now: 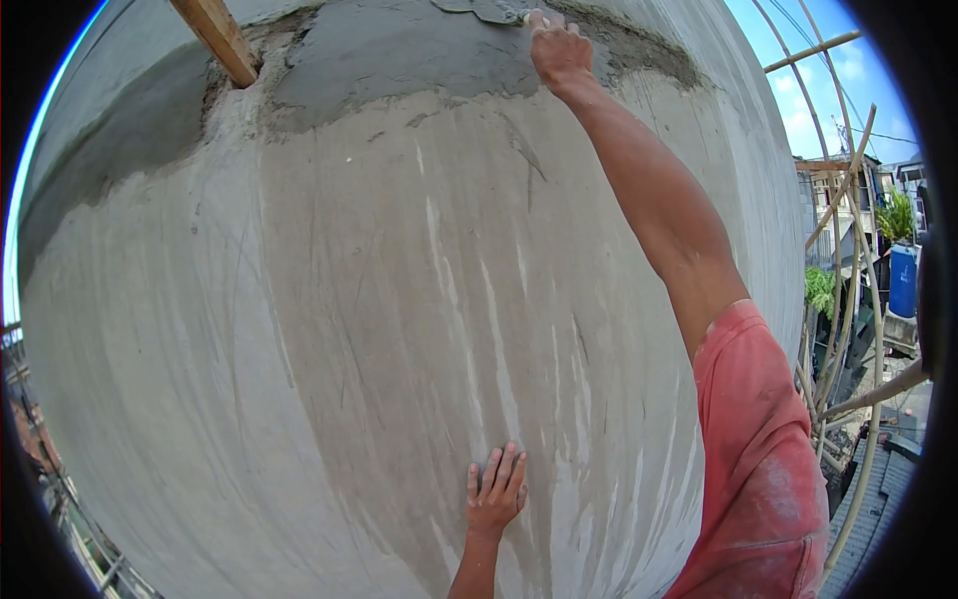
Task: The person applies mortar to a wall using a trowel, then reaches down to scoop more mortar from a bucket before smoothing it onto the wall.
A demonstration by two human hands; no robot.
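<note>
My right hand [561,48] is raised high and closed around the handle of a trowel, its blade [481,11] lying against the wall at the top edge of view. Under and beside the blade is a band of wet grey mortar [389,55] with a ragged lower edge. Rough, uncovered wall shows just right of the hand. Lower down, my left hand [494,496] rests flat on the smooth, streaked wall [399,299], its fingers spread and holding nothing.
A wooden beam [218,42] juts from the wall at upper left. On the right stand bamboo scaffold poles [856,250], with a blue drum [903,282], a green plant [896,215] and a corrugated roof [878,509] beyond. More poles [95,544] show at lower left.
</note>
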